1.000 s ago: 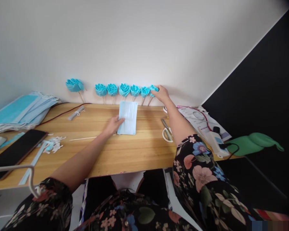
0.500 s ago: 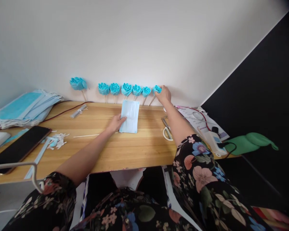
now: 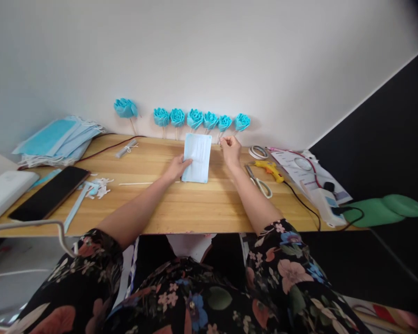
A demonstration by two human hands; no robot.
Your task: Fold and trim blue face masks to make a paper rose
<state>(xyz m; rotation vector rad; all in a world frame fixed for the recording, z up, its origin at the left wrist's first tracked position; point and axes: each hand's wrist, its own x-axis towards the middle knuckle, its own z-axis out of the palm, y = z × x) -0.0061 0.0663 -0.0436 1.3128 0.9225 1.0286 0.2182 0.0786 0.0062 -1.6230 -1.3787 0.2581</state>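
My left hand (image 3: 177,168) pinches the lower left edge of a pale blue face mask piece (image 3: 197,157), a rectangle held upright over the table. To its right, my right hand (image 3: 231,150) is closed, thumb and fingertips together near the flower stems' lower ends. Whether something lies between those fingertips I cannot make out. Behind both hands, several blue rosette flowers on thin sticks lean against the wall. The rightmost flower (image 3: 242,122) stands just above my right hand, and a bigger flower (image 3: 125,108) stands apart at the left.
At left are a stack of face masks (image 3: 52,139), a phone (image 3: 50,194), a white box (image 3: 10,192) and white scraps (image 3: 99,187). A thin stick (image 3: 139,183) lies mid-table. At right are scissors (image 3: 259,182), a yellow glue gun (image 3: 270,170), a tape roll (image 3: 258,152) and a power strip (image 3: 329,208).
My right hand has let go of the rightmost flower and come down below it. My left hand still holds the mask piece. The view has shifted, showing the glue gun and tape.
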